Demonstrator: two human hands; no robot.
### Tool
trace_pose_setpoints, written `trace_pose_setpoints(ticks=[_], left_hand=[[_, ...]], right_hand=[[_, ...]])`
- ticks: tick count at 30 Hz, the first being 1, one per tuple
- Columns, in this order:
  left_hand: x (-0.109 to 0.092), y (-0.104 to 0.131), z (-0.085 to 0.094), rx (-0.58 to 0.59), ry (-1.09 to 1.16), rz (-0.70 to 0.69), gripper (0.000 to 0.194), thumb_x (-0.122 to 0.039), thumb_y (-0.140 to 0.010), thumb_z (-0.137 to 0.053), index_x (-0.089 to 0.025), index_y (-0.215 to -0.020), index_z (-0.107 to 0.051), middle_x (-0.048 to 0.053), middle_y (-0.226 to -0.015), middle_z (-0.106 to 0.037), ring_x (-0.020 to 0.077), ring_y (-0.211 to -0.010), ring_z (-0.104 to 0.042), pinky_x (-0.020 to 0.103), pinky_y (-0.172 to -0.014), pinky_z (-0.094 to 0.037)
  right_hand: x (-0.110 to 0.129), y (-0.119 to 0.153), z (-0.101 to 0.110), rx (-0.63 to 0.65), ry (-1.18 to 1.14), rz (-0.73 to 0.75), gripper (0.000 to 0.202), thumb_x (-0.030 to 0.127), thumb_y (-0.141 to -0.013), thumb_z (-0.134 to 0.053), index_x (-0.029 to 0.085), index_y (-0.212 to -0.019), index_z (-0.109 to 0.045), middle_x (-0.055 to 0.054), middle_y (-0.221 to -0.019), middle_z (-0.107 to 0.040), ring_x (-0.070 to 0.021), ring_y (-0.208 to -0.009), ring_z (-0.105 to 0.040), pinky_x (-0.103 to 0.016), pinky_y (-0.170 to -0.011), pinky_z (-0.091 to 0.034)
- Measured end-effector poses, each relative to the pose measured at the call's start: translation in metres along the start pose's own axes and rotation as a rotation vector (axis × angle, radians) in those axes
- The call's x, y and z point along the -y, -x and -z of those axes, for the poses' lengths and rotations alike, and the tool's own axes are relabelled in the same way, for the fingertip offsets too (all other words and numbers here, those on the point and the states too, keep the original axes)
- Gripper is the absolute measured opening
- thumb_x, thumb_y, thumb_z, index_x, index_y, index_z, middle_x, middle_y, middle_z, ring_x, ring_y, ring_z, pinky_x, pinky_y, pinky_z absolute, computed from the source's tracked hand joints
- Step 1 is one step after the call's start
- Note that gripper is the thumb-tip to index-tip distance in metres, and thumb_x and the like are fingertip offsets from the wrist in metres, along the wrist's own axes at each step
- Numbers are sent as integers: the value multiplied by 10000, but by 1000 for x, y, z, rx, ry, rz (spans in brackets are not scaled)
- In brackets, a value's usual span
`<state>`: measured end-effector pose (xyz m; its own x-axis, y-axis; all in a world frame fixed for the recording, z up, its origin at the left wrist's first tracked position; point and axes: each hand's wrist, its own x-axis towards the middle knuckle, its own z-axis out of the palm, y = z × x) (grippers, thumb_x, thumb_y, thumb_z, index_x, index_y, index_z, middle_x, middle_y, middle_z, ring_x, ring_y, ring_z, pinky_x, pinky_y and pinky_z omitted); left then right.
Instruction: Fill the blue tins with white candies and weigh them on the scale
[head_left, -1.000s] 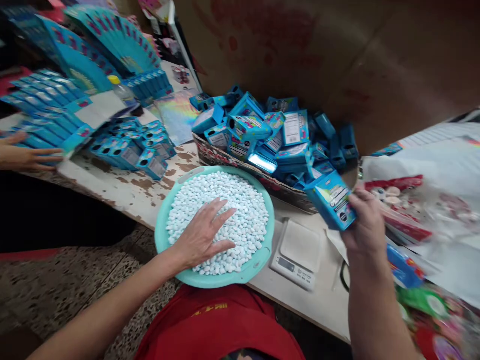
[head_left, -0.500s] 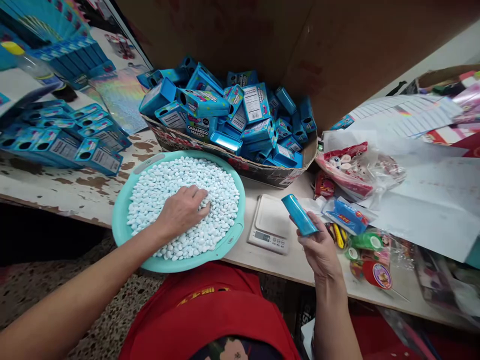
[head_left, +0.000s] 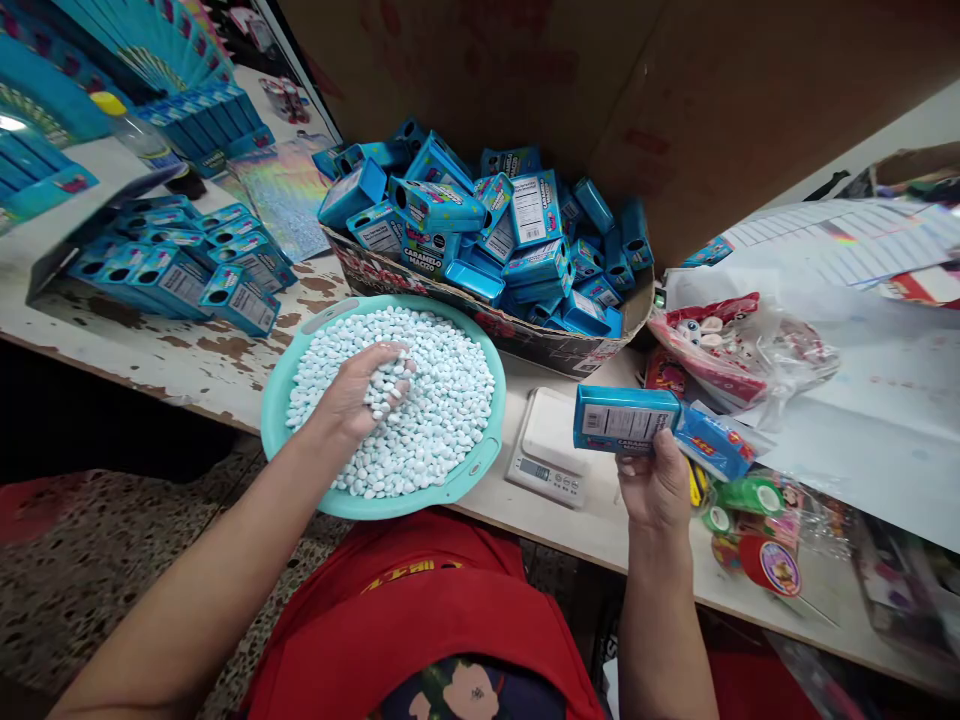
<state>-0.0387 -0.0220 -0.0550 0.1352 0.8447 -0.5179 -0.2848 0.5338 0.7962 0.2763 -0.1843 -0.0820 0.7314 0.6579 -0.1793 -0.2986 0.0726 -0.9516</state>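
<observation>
My left hand (head_left: 361,392) is cupped, palm turned to the right, around a scoop of small white candies (head_left: 388,388). It is just over the heap of the same candies (head_left: 442,400) in a round mint-green basin (head_left: 480,462). In my right hand (head_left: 654,480) is a blue candy box (head_left: 625,418), held lying on its side with the label panel towards me. My thumb presses its right end. The box is above and to the right of a small white kitchen scale (head_left: 551,445), which has nothing on its plate.
Behind the basin stands a cardboard carton (head_left: 555,352) heaped with blue boxes (head_left: 450,205). More blue boxes (head_left: 180,265) stand upright at the left. A bag of sweets (head_left: 720,345), tape rolls (head_left: 750,495) and a red round lollipop (head_left: 772,565) lie at the right.
My left hand has turned up out of the heap with candies in it. My right hand has rotated the blue box from a narrow edge to its broad label side.
</observation>
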Motion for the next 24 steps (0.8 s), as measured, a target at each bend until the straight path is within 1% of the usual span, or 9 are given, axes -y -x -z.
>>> trace_pose_setpoints(ticks=[2, 4, 7, 9, 11, 14, 17, 21, 24], left_hand=[[-4, 1, 0, 16, 183, 84, 195, -199, -681, -659, -159, -852, -575, 33, -702, -609, 89, -456, -489, 157, -351, -284], [-8, 2, -2, 30, 286, 129, 128, -215, -740, -620, -157, -840, -568, 37, -686, -598, 86, -446, -485, 145, -337, -286], [-10, 3, -8, -20, 361, 121, 122, -286, -845, -556, -164, -839, -569, 59, -755, -640, 102, -500, -557, 151, -367, -380], [-8, 1, -12, -83, 358, 127, 154, -311, -888, -529, -168, -857, -576, 72, -823, -671, 114, -560, -611, 171, -429, -465], [-4, -3, -16, -97, 357, 160, 139, -306, -890, -546, -172, -870, -576, 48, -783, -653, 99, -533, -594, 166, -435, -465], [2, -6, -19, -26, 410, 172, 117, -280, -844, -599, -185, -824, -535, -18, -650, -553, 65, -424, -478, 143, -357, -343], [-3, 2, -25, 49, 470, 140, 154, -279, -821, -610, -192, -772, -493, -41, -602, -506, 51, -386, -419, 142, -334, -278], [-23, 21, -45, 131, 506, 11, 233, -343, -787, -674, -192, -749, -500, -45, -600, -515, 44, -397, -438, 151, -345, -284], [-35, 28, -60, 119, 480, -159, 301, -384, -754, -723, -190, -722, -496, -39, -643, -547, 59, -467, -523, 172, -414, -392]], right_hand=[[-2, -1, -2, -45, -67, -72, 404, 482, -591, -860, 224, -839, -672, 51, -737, -712, -58, -446, -485, -162, -349, -294], [-6, -2, -5, -77, -90, -101, 380, 473, -615, -851, 240, -861, -680, 53, -756, -739, -84, -483, -561, -179, -380, -379], [-11, -3, -12, -100, -122, -101, 372, 473, -627, -845, 260, -888, -687, 51, -807, -763, -142, -687, -696, -252, -589, -560], [-11, -1, -21, -58, -115, -73, 394, 473, -597, -859, 252, -869, -681, 48, -800, -757, -155, -734, -705, -287, -677, -579], [-8, 4, -32, 9, -39, 1, 423, 465, -549, -883, 232, -834, -674, 46, -752, -733, -150, -683, -679, -285, -663, -560], [3, 19, -55, 129, 258, 160, 453, 441, -505, -921, 218, -827, -694, 38, -717, -705, -145, -628, -633, -276, -628, -527], [16, 36, -80, 333, 610, 327, 449, 452, -561, -918, 233, -898, -719, 10, -788, -722, -183, -700, -654, -305, -665, -531], [26, 47, -119, 618, 782, 554, 402, 492, -690, -851, 251, -982, -713, -23, -907, -730, -209, -808, -671, -328, -754, -525], [27, 47, -151, 743, 810, 629, 404, 515, -725, -820, 249, -1005, -702, -33, -933, -728, -218, -843, -673, -332, -783, -513]])
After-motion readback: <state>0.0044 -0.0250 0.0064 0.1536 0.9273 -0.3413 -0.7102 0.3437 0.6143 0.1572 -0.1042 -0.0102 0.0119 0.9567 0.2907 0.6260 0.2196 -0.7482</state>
